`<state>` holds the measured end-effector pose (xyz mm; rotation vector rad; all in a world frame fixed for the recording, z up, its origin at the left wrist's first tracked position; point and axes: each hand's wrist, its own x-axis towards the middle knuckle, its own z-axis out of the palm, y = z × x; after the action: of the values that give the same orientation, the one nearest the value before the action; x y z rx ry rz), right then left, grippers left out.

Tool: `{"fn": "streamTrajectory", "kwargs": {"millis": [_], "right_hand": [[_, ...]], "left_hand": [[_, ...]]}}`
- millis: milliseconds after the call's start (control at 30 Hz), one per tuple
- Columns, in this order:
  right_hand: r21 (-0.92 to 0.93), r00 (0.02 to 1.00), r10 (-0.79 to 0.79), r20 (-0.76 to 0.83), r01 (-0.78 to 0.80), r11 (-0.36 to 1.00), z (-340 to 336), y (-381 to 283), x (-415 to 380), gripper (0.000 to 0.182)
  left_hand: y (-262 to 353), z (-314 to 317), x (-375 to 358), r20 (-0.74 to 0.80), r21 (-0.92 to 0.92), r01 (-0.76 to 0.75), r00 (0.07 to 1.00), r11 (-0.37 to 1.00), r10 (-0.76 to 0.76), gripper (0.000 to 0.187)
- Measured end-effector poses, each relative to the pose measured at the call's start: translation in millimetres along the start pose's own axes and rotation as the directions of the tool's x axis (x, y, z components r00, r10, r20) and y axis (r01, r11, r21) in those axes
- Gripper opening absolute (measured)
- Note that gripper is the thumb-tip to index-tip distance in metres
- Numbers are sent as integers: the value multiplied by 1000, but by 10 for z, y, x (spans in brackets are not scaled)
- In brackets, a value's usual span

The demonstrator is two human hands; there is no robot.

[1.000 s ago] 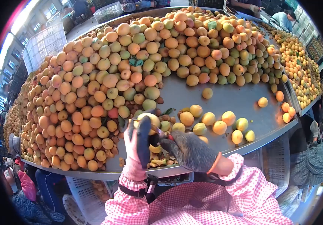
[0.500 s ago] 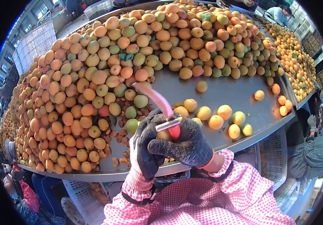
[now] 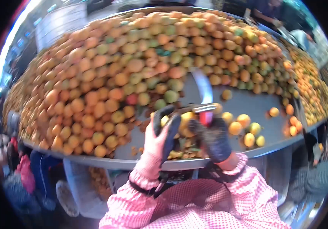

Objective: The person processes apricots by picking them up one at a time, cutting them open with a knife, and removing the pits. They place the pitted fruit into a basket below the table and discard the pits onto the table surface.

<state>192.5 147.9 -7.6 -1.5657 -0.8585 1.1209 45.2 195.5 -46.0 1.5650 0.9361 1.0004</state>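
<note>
My right hand, in a dark glove, grips a knife by its red handle. The curved blade points up and away from me, blurred, with a metal band at its base. My left hand, also gloved, is curled around a yellow apricot piece, which shows between thumb and fingers. Between the hands are more orange apricots, partly covered by the gloves. Below them, cut scraps and pits lie near the metal table's front edge.
A large heap of apricots covers the left and back of the metal table. Several loose apricots lie at right. White crates stand below the edge. Other people are at the sides, and another apricot heap lies far right.
My hands, together around a fruit before, have moved apart, the left one turning its palm more open to view. The knife blade now points straighter up. The whole view has shifted and blurred.
</note>
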Motion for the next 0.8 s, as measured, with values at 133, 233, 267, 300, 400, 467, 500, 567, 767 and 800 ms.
{"fn": "streamTrajectory", "kwargs": {"millis": [133,233,267,300,400,467,500,567,767,800], "right_hand": [[314,989,-145,20,132,940,-75,63,-380,34],[359,997,-14,73,-13,933,75,-34,-640,33],[392,998,1,69,-28,920,110,-69,-737,32],[379,996,6,93,-41,924,149,-98,-836,31],[383,975,-37,220,-51,922,242,-201,-1079,29],[347,976,-56,211,-21,938,318,-263,-1206,28],[308,974,-31,224,-41,950,318,-322,-1275,31],[359,960,-87,266,-14,933,312,-333,-1406,22],[3,903,-372,216,381,925,61,-285,-1887,20],[47,951,-210,228,204,978,-44,-319,-1948,17]], "left_hand": [[658,-497,-330,-205,-262,260,926,929,-317,42],[715,-919,-808,-486,-218,35,863,975,-140,43],[583,-1049,-951,-622,-84,-146,780,986,62,41],[738,-1260,-1176,-612,-159,2,784,987,-100,38],[751,-1895,-1705,-649,-8,344,713,939,-267,34],[389,-2174,-1857,-660,331,275,751,903,13,38],[509,-1947,-1830,-577,387,143,808,911,118,41],[1054,-1279,-1778,-467,-231,180,842,956,-271,50],[860,-5,-1666,213,-734,421,888,533,-408,54],[740,60,-1687,322,-792,475,859,383,-398,53]]}}
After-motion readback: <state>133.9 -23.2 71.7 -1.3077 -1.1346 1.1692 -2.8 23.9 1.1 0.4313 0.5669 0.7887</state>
